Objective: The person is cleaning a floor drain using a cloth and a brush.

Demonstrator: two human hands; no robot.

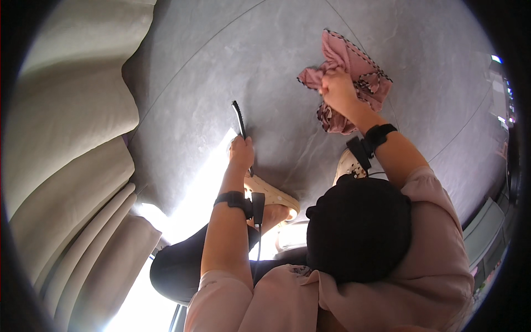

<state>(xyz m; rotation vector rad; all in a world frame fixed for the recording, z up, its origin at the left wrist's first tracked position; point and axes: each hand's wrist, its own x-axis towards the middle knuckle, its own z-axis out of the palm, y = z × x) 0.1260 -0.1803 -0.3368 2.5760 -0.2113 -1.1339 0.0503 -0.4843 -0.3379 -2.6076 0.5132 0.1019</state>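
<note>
Above the grey floor [221, 66], a crumpled pink cloth [354, 72] with dark-stitched edging.

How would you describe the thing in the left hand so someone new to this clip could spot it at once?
Start from the grey floor that fills the upper picture, then find the bright sunlit patch beside the pale curtains. Just above it the left hand grips a thin black comb-like tool pointing up and away. It is dark, narrow and rigid, unlike the crumpled pink cloth in the right hand.
</note>
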